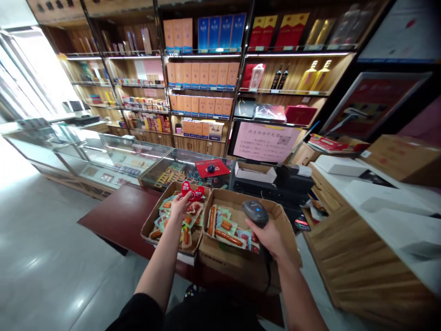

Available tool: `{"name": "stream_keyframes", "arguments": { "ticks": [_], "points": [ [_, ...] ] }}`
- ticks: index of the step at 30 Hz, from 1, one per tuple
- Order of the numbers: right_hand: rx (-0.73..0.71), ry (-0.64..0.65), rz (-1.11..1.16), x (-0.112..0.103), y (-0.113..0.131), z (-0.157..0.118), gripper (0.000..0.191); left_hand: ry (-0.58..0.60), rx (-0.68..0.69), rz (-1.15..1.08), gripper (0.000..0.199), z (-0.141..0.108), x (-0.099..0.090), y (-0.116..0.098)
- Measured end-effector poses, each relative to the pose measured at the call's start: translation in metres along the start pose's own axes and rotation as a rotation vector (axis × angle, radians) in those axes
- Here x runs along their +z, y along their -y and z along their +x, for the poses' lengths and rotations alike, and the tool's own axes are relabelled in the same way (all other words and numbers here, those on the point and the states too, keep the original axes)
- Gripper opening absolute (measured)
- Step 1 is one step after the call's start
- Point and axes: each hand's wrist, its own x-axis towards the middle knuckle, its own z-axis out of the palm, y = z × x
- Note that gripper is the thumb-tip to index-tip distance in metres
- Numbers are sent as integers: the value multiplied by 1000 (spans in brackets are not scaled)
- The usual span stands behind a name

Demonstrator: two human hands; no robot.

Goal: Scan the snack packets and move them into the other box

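My left hand [181, 204] is closed on a small red packet [193, 192] with white print, held above the left cardboard box [147, 226]. Inside that box lie several clear-wrapped sausages [188, 219] and other small snack packs, heaped loosely. My right hand [270, 236] grips a dark handheld barcode scanner [255, 210], which has a small blue light on top and a cord hanging down. Beneath the scanner is the right cardboard box [220, 255], with long packaged sausages [228, 238] and smaller packs in it. Part of its contents is hidden by the scanner and my hand.
Both boxes stand on a dark red table [117, 216]. Behind them run glass display counters [113, 156], with a red sheet [220, 171] on top. A monitor [262, 142] and a white open box [255, 173] are beyond the right box. At right is a wooden cabinet [365, 257].
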Motion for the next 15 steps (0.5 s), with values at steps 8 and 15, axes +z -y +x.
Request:
{"name": "stream_keyframes", "arguments": {
  "ticks": [8, 15],
  "points": [
    [122, 20, -50, 14, 1, 20, 39, -32, 65, 34, 42, 30, -32, -25],
    [80, -137, -36, 17, -3, 15, 36, 285, 31, 288, 50, 38, 26, 15]
  ]
}}
